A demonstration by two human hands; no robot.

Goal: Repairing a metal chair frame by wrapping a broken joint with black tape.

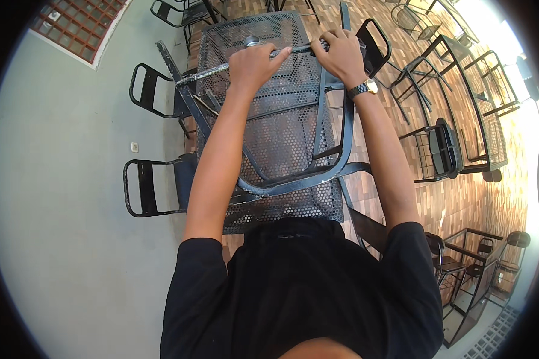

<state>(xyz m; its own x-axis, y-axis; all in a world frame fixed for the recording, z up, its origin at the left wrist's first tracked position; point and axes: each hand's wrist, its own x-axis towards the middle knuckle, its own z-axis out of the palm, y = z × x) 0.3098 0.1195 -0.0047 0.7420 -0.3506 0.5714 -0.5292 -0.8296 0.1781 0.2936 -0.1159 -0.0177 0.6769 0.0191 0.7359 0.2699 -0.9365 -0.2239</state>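
- Black metal chairs with rectangular backs [148, 187] stand along a pale grey wall [72, 161]; a small white wall fitting [135, 147] carries no readable writing
- At centre, a black tubular metal frame with chipped paint [299, 184] lies over a dark perforated metal table [221, 42], its rounded end toward the person; whether every part touches the tabletop cannot be told
- The left hand [251, 67] closes over the frame's scuffed far crossbar [206, 73], fingers curled, thumb stretched along the metal; a small round silvery dish [252, 41] sits just beyond
- A black short-sleeved shirt [317, 287] shows faint marks too small to read
- The right hand [341, 57], a black-banded watch [358, 90] at its wrist, bends its fingers over the same bar near the frame's corner; their undersides are hidden
- The frame looks stiff, fairly heavy and hard to break, rough where paint flakes, perhaps slick elsewhere; a wide hold on crossbar or side tubes should suit it
- At right, more black chairs [444, 146] flank a long mesh-topped table [492, 131], without legible labels
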